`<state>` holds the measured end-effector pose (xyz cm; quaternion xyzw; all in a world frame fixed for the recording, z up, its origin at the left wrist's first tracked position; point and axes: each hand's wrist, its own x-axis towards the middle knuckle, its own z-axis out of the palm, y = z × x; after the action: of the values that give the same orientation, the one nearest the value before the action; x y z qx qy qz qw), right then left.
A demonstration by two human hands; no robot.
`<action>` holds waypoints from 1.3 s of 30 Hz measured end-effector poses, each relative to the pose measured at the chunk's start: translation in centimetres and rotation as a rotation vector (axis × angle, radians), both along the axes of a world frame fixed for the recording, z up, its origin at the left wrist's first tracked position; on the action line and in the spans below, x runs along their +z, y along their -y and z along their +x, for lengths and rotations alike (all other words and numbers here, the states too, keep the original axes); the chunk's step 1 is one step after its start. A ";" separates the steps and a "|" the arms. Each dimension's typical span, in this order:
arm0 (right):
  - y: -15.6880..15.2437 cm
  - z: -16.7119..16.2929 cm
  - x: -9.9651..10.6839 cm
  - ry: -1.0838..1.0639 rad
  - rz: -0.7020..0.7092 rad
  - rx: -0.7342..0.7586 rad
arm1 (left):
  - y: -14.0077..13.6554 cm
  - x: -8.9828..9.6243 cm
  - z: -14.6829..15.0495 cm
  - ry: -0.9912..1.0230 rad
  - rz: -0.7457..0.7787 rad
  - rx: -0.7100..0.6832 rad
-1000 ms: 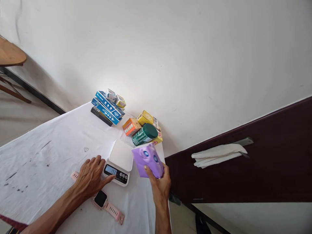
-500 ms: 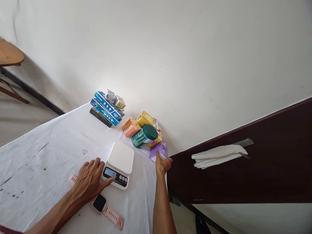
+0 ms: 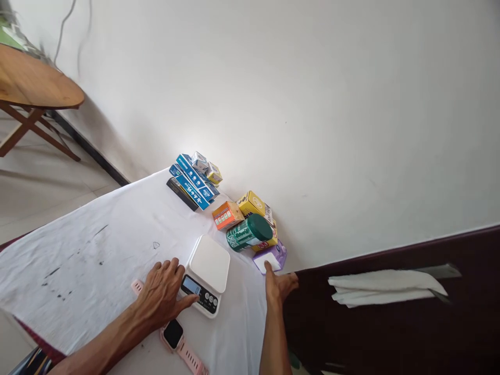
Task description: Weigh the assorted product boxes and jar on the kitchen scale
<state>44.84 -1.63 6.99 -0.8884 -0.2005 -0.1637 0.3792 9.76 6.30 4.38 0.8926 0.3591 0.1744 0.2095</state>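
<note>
A white kitchen scale (image 3: 210, 263) with a lit display sits on the cloth-covered table, its platform bare. My left hand (image 3: 164, 289) rests at the scale's left side, thumb stretched along the control panel, fingers open and holding nothing. Partly under this hand lies a pink-strapped smartwatch (image 3: 173, 333). At the table's right edge is a purple pack (image 3: 280, 252) with a white patch. My right hand (image 3: 279, 286) is just in front of it, thumb and fingers apart; the thumb tip overlaps the pack's near edge, and touch is unclear.
Beside the pack, a green-lidded canister (image 3: 250, 233) lies on its side against yellow boxes (image 3: 252, 203) and an orange box (image 3: 227, 215). Farther back are stacked blue boxes (image 3: 195, 179). A wall borders the table (image 3: 128, 229); a wooden table (image 3: 42, 83) stands at far left.
The view has shifted, so everything appears farther right and lower. The purple pack now lies flatter, and my right hand has come off it toward me. The scale's reading has changed.
</note>
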 end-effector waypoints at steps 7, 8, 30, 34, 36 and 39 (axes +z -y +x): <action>-7.6 -8.6 3.5 0.375 0.027 0.482 | 0.2 0.0 0.0 0.021 -0.054 0.000; -9.8 -9.9 4.0 0.363 -0.001 0.593 | 0.2 0.0 0.0 0.023 -0.061 0.000; -32.1 -11.5 8.9 -0.031 -0.396 0.631 | 0.6 -0.8 0.6 0.110 -0.274 0.036; -31.4 -10.7 8.6 -0.062 -0.400 0.610 | 0.8 -1.0 0.6 0.104 -0.283 0.028; -31.3 -10.7 8.6 -0.075 -0.397 0.588 | 0.9 -1.0 0.5 0.097 -0.283 0.024; -31.7 -11.0 8.7 -0.088 -0.393 0.556 | 0.8 -1.1 0.5 0.092 -0.278 0.023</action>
<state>33.84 30.05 15.64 -0.8621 -0.4460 0.0258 0.2392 10.29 5.47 3.30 0.8419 0.3801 0.1661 0.3452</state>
